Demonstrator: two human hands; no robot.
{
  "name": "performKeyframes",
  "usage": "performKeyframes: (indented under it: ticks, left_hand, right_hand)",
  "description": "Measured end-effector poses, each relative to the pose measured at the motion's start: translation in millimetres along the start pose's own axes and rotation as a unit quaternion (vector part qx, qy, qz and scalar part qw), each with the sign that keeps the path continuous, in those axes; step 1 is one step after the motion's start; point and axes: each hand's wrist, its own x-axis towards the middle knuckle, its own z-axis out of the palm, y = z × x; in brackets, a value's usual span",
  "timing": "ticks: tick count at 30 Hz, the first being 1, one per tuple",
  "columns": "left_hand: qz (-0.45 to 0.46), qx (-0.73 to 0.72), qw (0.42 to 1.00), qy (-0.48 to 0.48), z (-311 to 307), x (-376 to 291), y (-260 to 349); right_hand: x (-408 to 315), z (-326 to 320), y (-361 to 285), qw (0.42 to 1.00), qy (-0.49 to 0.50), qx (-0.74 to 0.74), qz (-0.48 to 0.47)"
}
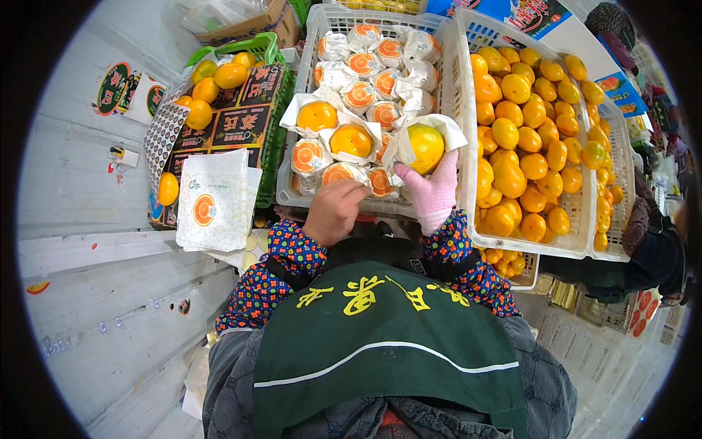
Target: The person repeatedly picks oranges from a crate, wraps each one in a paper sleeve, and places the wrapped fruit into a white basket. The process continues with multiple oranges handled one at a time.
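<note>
My right hand [432, 192], in a pink knit glove, holds a yellow-green citrus fruit [426, 147] partly cupped in white wrapping paper [403, 145]. My bare left hand [335, 213] is curled at the near edge of a white plastic crate [285, 189]; its fingertips are beside a paper-wrapped fruit [341, 173]. Whether anything is pinched between them is hidden. Rows of wrapped fruit [362, 64] printed with an orange slice fill the crate. On top, an orange fruit [317, 116] and a second orange fruit [351, 141] sit in open papers.
To the right, a white crate [526, 249] holds many loose oranges [529, 140], with another crate [614, 241] beyond. At left, a stack of printed wrapping papers [216, 200] lies by dark printed cartons [236, 129] and a green basket [269, 49]. Another person's sleeve [636, 225] shows at far right.
</note>
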Motion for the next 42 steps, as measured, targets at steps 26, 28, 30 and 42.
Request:
performKeyframes:
  ticks: [26, 28, 30, 42]
  left_hand:
    - [-0.036, 0.302, 0.934, -0.189, 8, 96, -59]
    - [-0.027, 0.309, 0.921, -0.235, 6, 99, -62]
    - [-0.093, 0.268, 0.922, -0.264, 2, 98, -67]
    - [-0.076, 0.244, 0.947, -0.194, -6, 91, -60]
  right_hand:
    - [7, 18, 52, 0.862, -0.197, -0.459, 0.084]
    - [10, 17, 51, 0.863, -0.197, -0.457, 0.089]
    - [11, 16, 51, 0.855, -0.191, -0.472, 0.103]
    - [11, 33, 59, 0.822, -0.195, -0.523, 0.111]
